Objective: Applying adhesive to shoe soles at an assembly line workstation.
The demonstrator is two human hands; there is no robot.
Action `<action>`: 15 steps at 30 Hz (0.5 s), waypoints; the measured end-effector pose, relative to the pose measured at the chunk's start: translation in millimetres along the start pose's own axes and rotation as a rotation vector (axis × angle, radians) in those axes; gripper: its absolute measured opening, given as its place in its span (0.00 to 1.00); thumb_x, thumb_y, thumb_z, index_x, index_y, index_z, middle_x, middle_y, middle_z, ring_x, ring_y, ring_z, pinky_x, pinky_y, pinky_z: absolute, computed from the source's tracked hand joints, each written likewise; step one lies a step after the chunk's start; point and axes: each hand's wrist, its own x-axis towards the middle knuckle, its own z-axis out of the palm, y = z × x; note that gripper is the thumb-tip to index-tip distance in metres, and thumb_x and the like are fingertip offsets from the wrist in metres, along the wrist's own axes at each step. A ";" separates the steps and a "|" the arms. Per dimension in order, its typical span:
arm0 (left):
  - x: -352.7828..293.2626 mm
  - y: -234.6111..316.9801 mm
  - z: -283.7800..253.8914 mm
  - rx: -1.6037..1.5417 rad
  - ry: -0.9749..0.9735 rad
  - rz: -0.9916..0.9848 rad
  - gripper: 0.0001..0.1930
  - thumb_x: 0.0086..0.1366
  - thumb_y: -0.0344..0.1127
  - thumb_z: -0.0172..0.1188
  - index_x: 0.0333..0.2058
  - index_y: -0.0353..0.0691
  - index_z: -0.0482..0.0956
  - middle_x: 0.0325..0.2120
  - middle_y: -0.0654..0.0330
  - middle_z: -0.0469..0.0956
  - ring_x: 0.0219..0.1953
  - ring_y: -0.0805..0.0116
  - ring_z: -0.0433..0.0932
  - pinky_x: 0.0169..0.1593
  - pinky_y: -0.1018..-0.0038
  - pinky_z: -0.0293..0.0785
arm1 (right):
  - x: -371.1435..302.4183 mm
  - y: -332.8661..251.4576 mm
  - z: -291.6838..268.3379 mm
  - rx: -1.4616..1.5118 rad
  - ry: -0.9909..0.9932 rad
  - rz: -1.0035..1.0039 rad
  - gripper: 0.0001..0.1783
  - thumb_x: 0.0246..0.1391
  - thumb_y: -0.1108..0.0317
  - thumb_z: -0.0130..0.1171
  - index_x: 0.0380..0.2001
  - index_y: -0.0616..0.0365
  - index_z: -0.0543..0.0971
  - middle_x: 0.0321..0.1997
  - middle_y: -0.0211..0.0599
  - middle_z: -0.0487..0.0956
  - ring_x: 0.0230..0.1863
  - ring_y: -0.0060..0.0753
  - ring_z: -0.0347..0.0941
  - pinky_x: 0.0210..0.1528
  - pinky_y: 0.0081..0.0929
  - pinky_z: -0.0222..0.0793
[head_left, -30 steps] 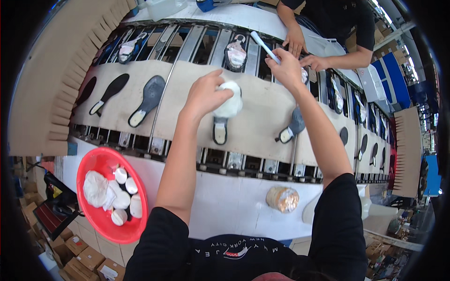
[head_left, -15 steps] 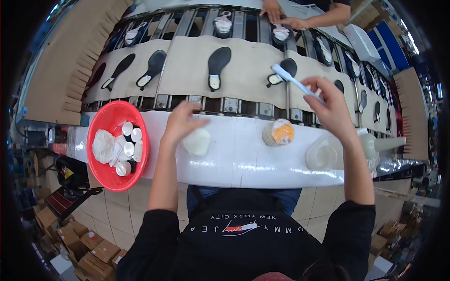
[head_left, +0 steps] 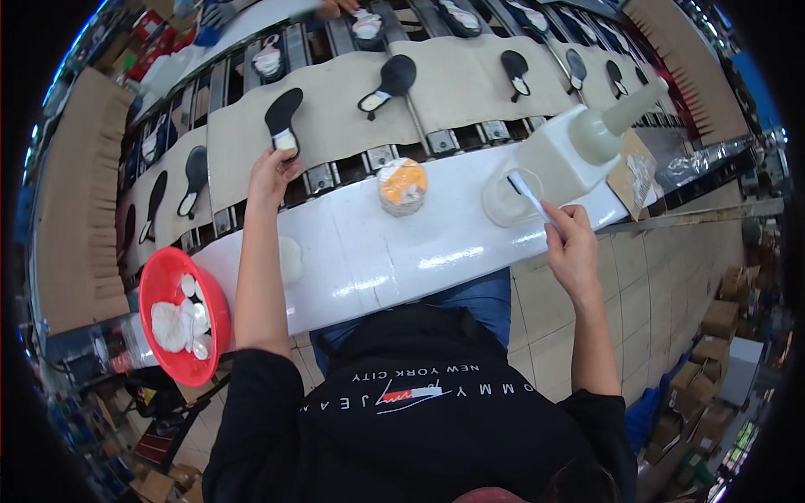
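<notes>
My left hand (head_left: pixel 273 176) pinches the heel end of a black shoe sole (head_left: pixel 283 113) on the beige conveyor belt (head_left: pixel 335 105). In my right hand (head_left: pixel 573 245) is a slim white brush (head_left: pixel 530 194), much like a toothbrush, gripped by its handle. Its dark bristled head is over a translucent round cup (head_left: pixel 501 208), though whether it touches the contents I cannot tell. Beside the cup stands a large whitish bottle (head_left: pixel 549 151) with a long spout. Another black sole (head_left: pixel 397 77) with a pale heel patch lies farther right on the belt.
A red basin (head_left: pixel 220 323) with white-lidded jars stands at the left. On the white worktop (head_left: pixel 360 264) are an orange-and-white round bundle (head_left: pixel 402 186) and a pale pad (head_left: pixel 290 259). Across the conveyor shows another person's hand (head_left: pixel 337 7). Fringed cardboard (head_left: pixel 80 201) flanks the left side.
My view has turned to the right. My left hand has gone from above the worktop to a sole on the belt. My right hand has brought the brush from the belt to the cup.
</notes>
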 end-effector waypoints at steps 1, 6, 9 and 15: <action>-21.8 6.7 20.8 -0.037 -0.048 0.043 0.17 0.52 0.25 0.57 0.43 0.36 0.69 0.35 0.60 0.75 0.33 0.74 0.75 0.37 0.79 0.75 | -4.8 8.2 2.4 -0.071 -0.004 -0.005 0.16 0.46 0.78 0.54 0.40 0.56 0.77 0.30 0.39 0.71 0.27 0.38 0.71 0.30 0.30 0.67; -127.9 2.8 69.3 -0.044 -0.231 0.036 0.26 0.49 0.23 0.55 0.50 0.35 0.65 0.41 0.55 0.73 0.37 0.71 0.74 0.36 0.78 0.74 | -15.1 14.2 11.0 -0.226 -0.022 0.089 0.12 0.45 0.75 0.55 0.36 0.55 0.78 0.33 0.39 0.73 0.32 0.44 0.73 0.34 0.37 0.69; -166.2 -20.7 64.4 -0.066 -0.350 -0.096 0.29 0.46 0.22 0.57 0.50 0.34 0.65 0.39 0.55 0.74 0.33 0.71 0.75 0.34 0.77 0.75 | -16.0 17.6 20.9 -0.263 0.007 0.082 0.10 0.45 0.74 0.56 0.35 0.54 0.78 0.33 0.38 0.73 0.32 0.44 0.73 0.34 0.38 0.69; -201.4 -45.6 73.4 -0.008 -0.372 -0.218 0.29 0.46 0.23 0.61 0.51 0.32 0.66 0.38 0.56 0.76 0.32 0.73 0.76 0.34 0.77 0.74 | -11.1 11.6 29.7 -0.345 -0.013 0.098 0.09 0.47 0.73 0.55 0.34 0.55 0.79 0.32 0.37 0.73 0.31 0.44 0.73 0.33 0.37 0.69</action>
